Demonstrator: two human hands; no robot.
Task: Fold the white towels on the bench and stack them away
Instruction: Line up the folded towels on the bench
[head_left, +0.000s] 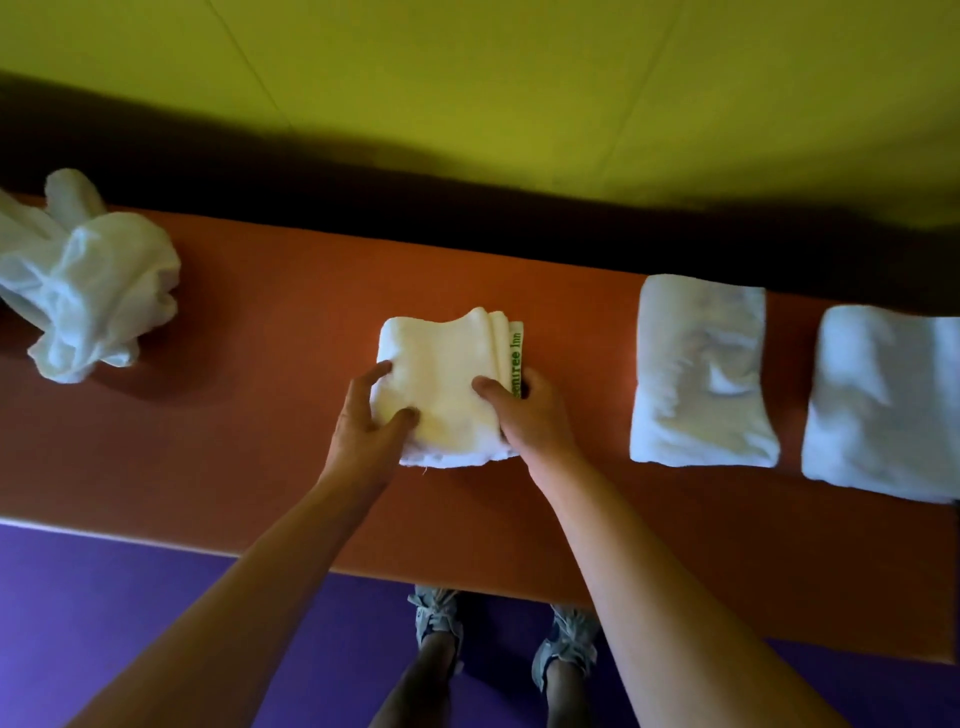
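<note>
A long orange desk (260, 322) runs across the view, backed by a yellow-green wall (467, 78) and fronted by a purple floor (130, 597). The job appears a good way through: two folded towels lie flat at the desk's right end, the far-right towel (883, 405) just beside the second towel (701, 374), side by side rather than stacked. At the left end a crumpled towel (88, 280) sits unfolded, well apart from the rest, so by these signs at least one fold remains, along with the stacking itself.

In the middle, the centre towel (447, 384) rests on the desk folded into a thick square, green lettering showing along its right edge. The left hand (374, 421) holds its near-left corner, thumb on top and fingers spread along the side. The right hand (530, 415) grips the near-right edge, thumb pressed on top and fingers curled round the layered side. Both hands are clamped on this towel, set apart at its two near corners.
</note>
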